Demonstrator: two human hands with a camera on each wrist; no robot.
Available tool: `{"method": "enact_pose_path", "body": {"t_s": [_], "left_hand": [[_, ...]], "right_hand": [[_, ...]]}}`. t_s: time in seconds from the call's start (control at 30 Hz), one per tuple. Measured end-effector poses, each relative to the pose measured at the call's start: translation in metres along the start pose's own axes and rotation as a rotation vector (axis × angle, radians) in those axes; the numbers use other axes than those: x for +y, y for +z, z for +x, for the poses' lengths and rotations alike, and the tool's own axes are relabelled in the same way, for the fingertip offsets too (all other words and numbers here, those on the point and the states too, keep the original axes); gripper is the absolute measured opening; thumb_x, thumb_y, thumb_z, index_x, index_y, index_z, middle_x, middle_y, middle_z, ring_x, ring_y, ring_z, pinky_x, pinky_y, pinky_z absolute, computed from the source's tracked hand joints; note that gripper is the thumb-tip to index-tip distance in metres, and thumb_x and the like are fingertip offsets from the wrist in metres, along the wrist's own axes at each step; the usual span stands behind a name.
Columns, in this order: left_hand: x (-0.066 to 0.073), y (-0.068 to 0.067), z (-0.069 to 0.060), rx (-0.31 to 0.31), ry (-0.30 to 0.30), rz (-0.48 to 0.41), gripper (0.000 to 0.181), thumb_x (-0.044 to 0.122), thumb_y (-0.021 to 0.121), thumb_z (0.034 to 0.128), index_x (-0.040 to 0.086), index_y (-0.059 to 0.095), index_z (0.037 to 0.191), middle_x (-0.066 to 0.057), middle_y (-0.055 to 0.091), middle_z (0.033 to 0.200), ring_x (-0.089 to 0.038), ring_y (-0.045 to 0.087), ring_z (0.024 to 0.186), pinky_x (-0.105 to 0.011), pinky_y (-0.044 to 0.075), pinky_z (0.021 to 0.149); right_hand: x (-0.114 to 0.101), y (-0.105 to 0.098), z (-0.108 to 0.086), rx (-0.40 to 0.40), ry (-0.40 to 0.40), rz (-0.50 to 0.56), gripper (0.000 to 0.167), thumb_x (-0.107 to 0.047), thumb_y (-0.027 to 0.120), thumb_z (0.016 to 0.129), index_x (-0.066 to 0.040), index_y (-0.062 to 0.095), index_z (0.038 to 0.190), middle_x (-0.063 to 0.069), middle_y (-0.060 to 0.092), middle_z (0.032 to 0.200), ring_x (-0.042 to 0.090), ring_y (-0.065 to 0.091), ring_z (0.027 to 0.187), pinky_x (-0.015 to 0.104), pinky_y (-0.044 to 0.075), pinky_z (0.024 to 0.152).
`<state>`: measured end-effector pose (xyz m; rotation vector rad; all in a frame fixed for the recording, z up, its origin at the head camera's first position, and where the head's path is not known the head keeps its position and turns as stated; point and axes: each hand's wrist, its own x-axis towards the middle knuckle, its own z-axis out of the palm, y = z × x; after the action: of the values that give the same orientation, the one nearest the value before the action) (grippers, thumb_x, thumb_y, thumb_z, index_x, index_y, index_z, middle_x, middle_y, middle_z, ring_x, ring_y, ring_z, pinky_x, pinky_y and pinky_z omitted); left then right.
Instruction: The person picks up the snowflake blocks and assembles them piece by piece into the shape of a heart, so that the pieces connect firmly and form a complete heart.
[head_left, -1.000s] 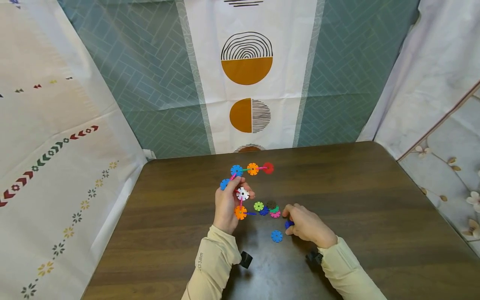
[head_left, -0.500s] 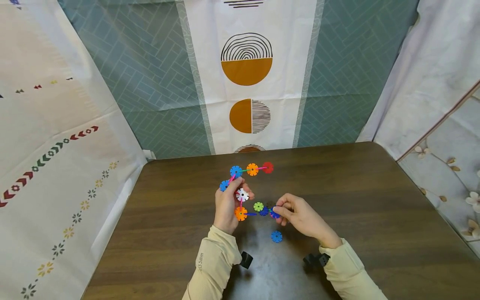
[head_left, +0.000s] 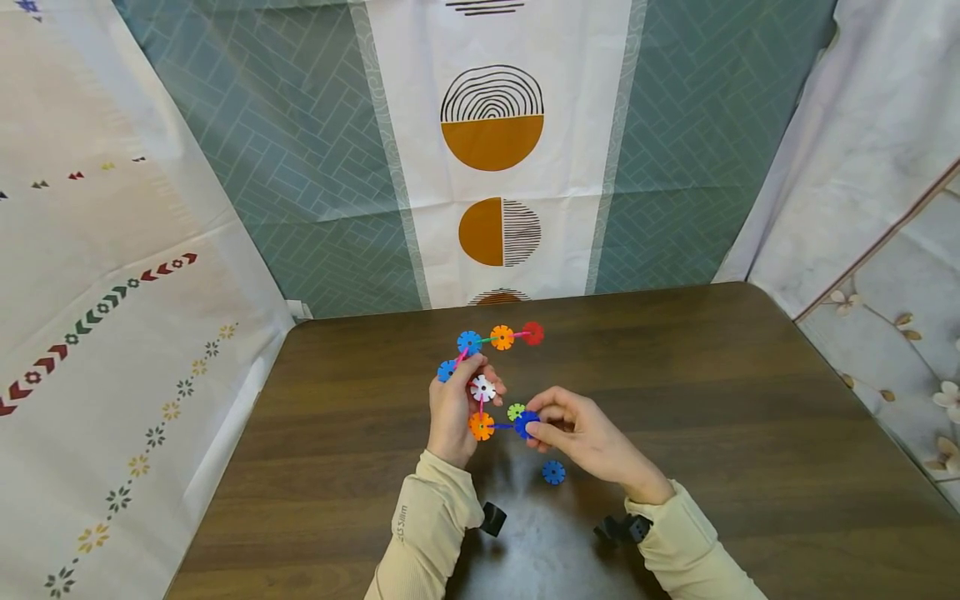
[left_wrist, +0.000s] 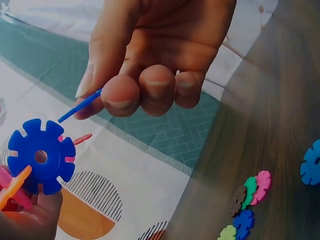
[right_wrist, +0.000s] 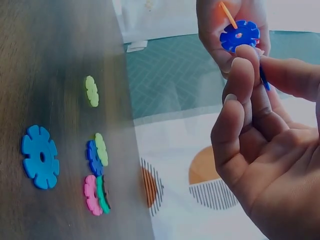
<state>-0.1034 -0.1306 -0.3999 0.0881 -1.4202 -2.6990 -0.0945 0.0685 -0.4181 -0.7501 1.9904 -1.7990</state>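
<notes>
My left hand (head_left: 452,412) grips a chain of notched plastic discs, curled round its middle near a white disc (head_left: 483,388). Upward the chain runs through blue discs to an orange disc (head_left: 502,337) and a red disc (head_left: 532,333). Its lower end has another orange disc (head_left: 482,427) and a dark blue disc (left_wrist: 42,156), seen edge-on from the head. Thumb and fingertips of my right hand (head_left: 573,429) pinch a loose dark blue disc (head_left: 527,425) beside that end. A small gap shows between the two dark blue discs in the left wrist view.
On the brown table (head_left: 360,467) lie several loose discs: a light blue disc (head_left: 553,472), lime discs (right_wrist: 91,91), a pink disc (right_wrist: 92,195), a green disc (left_wrist: 248,192) and another blue disc (left_wrist: 243,224). Patterned cloths (head_left: 495,142) hang behind and beside the table.
My right hand has picked the dark blue disc off the table and brought it left to the chain's lower end. My left hand and its chain have stayed nearly still.
</notes>
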Motion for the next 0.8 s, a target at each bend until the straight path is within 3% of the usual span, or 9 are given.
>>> {"method": "enact_pose_path", "body": {"t_s": [0.47,0.8], "left_hand": [[0.0015,0.0022,-0.0013,0.006,-0.006,0.003,0.028,0.025,0.066,0.0921,-0.003,0.062,0.090,-0.009,0.063,0.068,-0.018,0.063,0.055,-0.025,0.056,0.054],[0.0012,0.0020,-0.0024,0.001,-0.018,-0.007,0.028,0.025,0.066,0.0925,-0.003,0.061,0.092,-0.008,0.063,0.068,-0.018,0.063,0.056,-0.025,0.055,0.055]], "right_hand": [[-0.0010,0.0031,0.0036,0.006,-0.009,-0.042,0.022,-0.015,0.062,0.096,-0.006,0.056,0.115,0.012,0.069,0.093,0.026,0.066,0.079,0.035,0.057,0.075],[-0.0013,0.0034,0.0035,0.028,-0.003,-0.090,0.020,-0.016,0.061,0.096,-0.009,0.057,0.115,0.006,0.067,0.089,0.025,0.065,0.078,0.045,0.056,0.076]]}}
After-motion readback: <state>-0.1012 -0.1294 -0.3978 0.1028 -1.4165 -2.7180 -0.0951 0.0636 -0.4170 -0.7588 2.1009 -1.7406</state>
